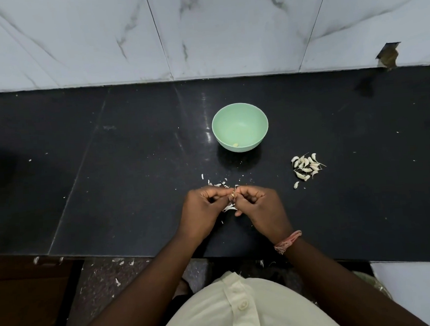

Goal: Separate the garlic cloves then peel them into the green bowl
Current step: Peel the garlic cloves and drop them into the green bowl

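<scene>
Clove [234,194] mostly hidden between pinching fingertips.

A: Any lettering on the round pale green plastic bowl [240,127], centre of frame?

B: None legible. Inside wall and rim plain.

A: Glossy black stone counter [131,148], across the middle?

B: No marks, numbers or stickers readable.

A: White grey-veined marble wall tiles [72,32], top of frame?

B: Veining only, no print.

A: Cream buttoned shirt [244,311], bottom centre, or the pinkish thread wristband [288,241], lower right of centre?

B: No label or logo legible on either.
</scene>
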`<state>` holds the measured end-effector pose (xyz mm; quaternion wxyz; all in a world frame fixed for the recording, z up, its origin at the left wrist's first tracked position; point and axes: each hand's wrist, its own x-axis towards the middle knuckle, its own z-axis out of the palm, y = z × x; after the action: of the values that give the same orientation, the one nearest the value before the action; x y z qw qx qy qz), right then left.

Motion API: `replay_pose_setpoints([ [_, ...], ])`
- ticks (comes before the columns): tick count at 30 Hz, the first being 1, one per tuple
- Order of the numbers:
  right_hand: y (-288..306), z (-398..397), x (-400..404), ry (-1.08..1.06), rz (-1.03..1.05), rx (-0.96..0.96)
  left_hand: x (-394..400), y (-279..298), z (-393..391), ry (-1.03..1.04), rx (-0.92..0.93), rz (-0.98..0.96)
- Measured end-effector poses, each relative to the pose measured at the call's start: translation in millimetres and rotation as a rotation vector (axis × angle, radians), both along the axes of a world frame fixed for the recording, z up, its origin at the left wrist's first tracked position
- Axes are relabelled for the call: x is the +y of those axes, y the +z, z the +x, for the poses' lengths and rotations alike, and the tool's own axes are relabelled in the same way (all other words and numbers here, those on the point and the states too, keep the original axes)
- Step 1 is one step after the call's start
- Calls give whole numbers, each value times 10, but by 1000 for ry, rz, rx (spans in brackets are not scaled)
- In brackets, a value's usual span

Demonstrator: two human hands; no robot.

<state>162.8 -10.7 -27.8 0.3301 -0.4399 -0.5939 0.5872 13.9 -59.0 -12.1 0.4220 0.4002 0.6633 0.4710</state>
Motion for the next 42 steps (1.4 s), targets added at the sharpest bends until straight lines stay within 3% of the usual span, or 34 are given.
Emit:
replay_pose_setpoints([
  [20, 33, -52, 10, -69, -11, 2, 27, -16, -41, -47, -29, 21],
  [28, 88, -54, 23, -101, -49, -28, 29, -41, 59, 26, -359, 33],
  [37, 95, -78, 1, -62, -127, -15, -12, -155, 139, 151, -239, 116],
  [42, 78, -130, -17, -106, -173, -6, -23, -180, 222, 219, -471, 57],
])
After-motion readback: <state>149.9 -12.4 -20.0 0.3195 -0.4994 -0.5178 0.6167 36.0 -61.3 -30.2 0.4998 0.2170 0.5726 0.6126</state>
